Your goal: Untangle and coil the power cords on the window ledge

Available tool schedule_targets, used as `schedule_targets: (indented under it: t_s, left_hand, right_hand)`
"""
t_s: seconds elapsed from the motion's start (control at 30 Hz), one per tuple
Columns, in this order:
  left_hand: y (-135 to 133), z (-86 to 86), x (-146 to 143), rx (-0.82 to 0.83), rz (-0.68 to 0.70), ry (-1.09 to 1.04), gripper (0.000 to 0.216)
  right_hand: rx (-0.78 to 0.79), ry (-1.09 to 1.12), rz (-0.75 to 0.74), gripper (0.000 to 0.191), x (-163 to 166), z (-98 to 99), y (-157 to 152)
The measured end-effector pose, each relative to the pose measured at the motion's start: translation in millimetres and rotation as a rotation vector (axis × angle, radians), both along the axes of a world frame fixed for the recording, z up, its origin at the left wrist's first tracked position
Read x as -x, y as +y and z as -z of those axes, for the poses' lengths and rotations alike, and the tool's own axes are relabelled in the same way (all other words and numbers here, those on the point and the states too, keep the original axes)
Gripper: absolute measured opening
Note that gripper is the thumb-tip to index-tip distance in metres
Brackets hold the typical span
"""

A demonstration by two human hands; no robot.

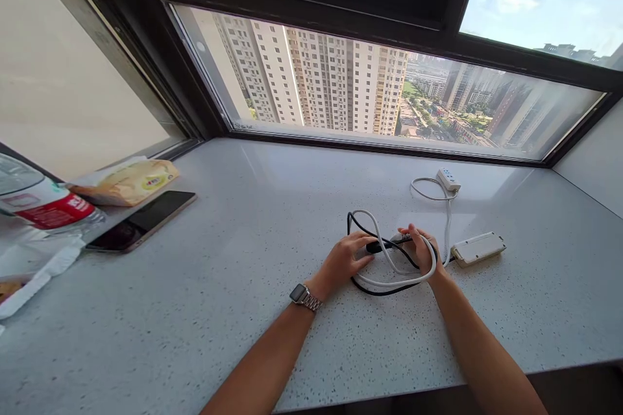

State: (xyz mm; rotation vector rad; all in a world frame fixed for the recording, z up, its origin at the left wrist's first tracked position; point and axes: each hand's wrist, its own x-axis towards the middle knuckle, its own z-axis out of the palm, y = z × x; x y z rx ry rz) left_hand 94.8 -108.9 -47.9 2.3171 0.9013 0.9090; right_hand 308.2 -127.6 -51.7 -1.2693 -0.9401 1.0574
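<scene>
Both hands are closed on cabling: our left hand pinches the black connector at its fingertips. Our right hand curls over the far end of that connector, with the white cable looped round its outer edge. Exact finger contact under the right palm is hard to tell.

Largest first: the window fills the back, tower blocks outside. The speckled grey counter runs below it, and the cable bundle sits right of centre on it, between our hands.

At far left a water bottle lies next to a snack packet, with a dark phone flat just beside them, all well apart from the hands.

Near the right hand lies a white adapter box. Behind it is a small white power strip, with its lead trailing toward the bundle.

The black cable loops with the white one, the two crossing each other. A metal watch is on the left wrist.

Step in hand, as we judge it: working the connector amid tangled loops, mid-way, nothing tidy yet. Any next move calls for a steady hold on the connector and keeping the white loop from slipping off the right hand or dragging the adapter box.
</scene>
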Motion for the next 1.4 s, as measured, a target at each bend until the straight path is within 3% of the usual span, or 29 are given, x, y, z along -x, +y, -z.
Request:
schedule_targets:
  t_s: [0.1,0.17,0.27,0.47,0.63,0.9,1.1,1.2,1.3,1.4]
  left_hand:
    - [0.6,-0.4,0.9,0.011,0.037,-0.049,0.029]
    - [-0.1,-1.8,1.6,0.034,0.044,-0.083,0.029]
    - [-1.3,-4.6,3.0,0.099,-0.014,-0.169,0.031]
    - [1.7,-4.0,6.9,0.182,-0.017,-0.239,0.012]
    - [1.0,-5.1,9.6,0.170,0.001,-0.191,0.019]
    - [-10.1,-5.9,1.0,0.113,0.056,-0.016,0.048]
    - [-13.9,-9.1,0.3,-0.010,0.051,-0.064,0.029]
    - [-14.9,-19.3,4.7,-0.163,0.049,-0.035,0.020]
    - [-14.9,-25.2,7.3,-0.242,0.038,0.020,0.016]
    - [-14.4,-23.7,5.3,-0.310,0.053,0.076,0.016]
  right_hand:
    - [-0.079,-0.323,0.065,0.056,0.7,-0.5,-2.9]
    - [-0.079,-0.385,0.045,0.059,1.5,-2.3,-5.5]
    - [-0.058,-0.251,-0.059,0.063,1.9,-6.7,-8.8]
    - [-0.006,-0.069,-0.470,0.064,-3.2,-14.5,-12.2]
    - [0.054,-0.124,-0.553,0.060,-0.8,-17.4,-15.5]
    - [-0.086,-0.078,-0.843,0.059,5.0,-26.3,-21.7]
    - [-0.069,-0.027,-0.925,0.064,-4.5,-29.4,-21.8]
    - [-0.052,-0.073,-0.918,0.066,-27.2,-38.2,-23.8]
    - [-0.262,-0.077,-0.665,0.052,-38.4,-56.3,-25.1]
    - [-0.439,-0.322,-0.472,0.052,-15.8,-82.7,-20.7]
